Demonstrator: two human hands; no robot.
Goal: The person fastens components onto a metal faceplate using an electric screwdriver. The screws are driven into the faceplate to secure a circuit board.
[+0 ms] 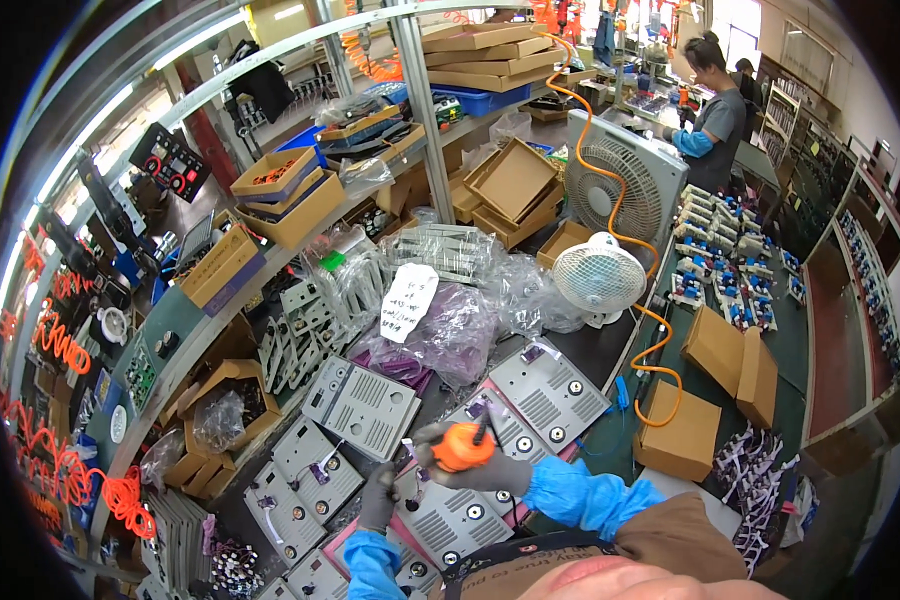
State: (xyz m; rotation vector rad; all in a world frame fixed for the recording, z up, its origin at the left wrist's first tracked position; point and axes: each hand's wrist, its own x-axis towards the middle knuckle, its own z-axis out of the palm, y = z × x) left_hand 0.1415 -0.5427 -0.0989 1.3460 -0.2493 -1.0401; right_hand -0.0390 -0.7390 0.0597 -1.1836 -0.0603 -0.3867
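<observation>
My right hand (pixel 500 474), in a grey glove and blue sleeve cover, is closed round an orange power screwdriver (pixel 462 447), its dark tip pointing up and away. Just left of it, my left hand (pixel 377 498), gloved the same way, has its fingers drawn together over the grey panels; what they pinch, if anything, is too small to make out. Under both hands lies a slotted grey panel (pixel 440 522) with round fittings. Similar panels lie around, among them one at the upper right (pixel 548 392) and one at the left (pixel 315 470). Small purple parts with wires sit on several.
Beyond the panels are plastic-wrapped purple parts (pixel 440 335) and a small white fan (pixel 598 275). An orange coiled hose (pixel 660 350) hangs at the right, near open cardboard boxes (pixel 678 430). Bundled wires (pixel 750 480) lie at right. A co-worker (pixel 715 115) stands farther back.
</observation>
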